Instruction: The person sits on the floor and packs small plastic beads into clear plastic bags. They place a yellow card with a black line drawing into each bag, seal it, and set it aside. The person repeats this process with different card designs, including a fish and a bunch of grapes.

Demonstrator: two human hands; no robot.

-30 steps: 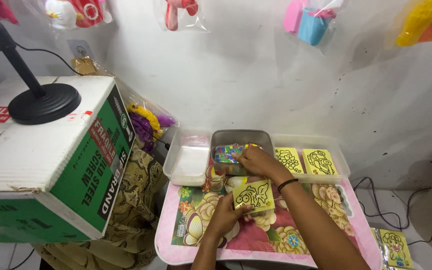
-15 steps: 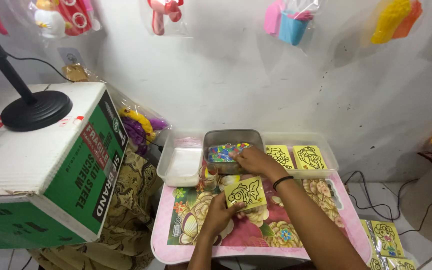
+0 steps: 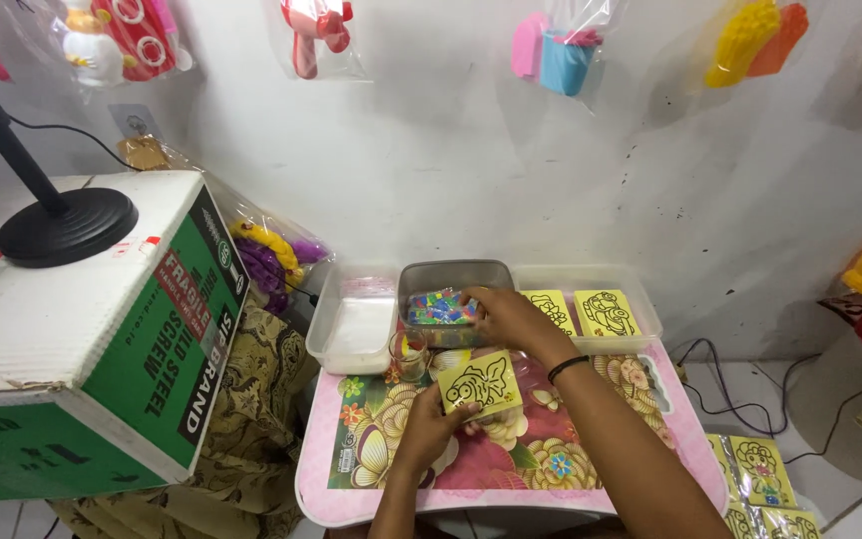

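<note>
Holding yellow picture card (image 3: 480, 384) by its lower-left edge, left hand (image 3: 438, 427) pinches it over the pink worktop (image 3: 371, 489); long axis runs left-right, tilted up rightward. Right hand (image 3: 507, 317) reaches into grey tub (image 3: 451, 284) of coloured pieces, grip unclear.

This looked like a small toy stall or home shop. Plastic toys sealed in clear bags (image 3: 556, 50) hung along a scuffed white wall (image 3: 431, 180). A large green and white cardboard shipping box (image 3: 82, 329) stood beside a low pink floral counter (image 3: 650, 419), with packets of yellow picture cards (image 3: 760, 469) lying on the tiled floor (image 3: 740, 384).
</note>
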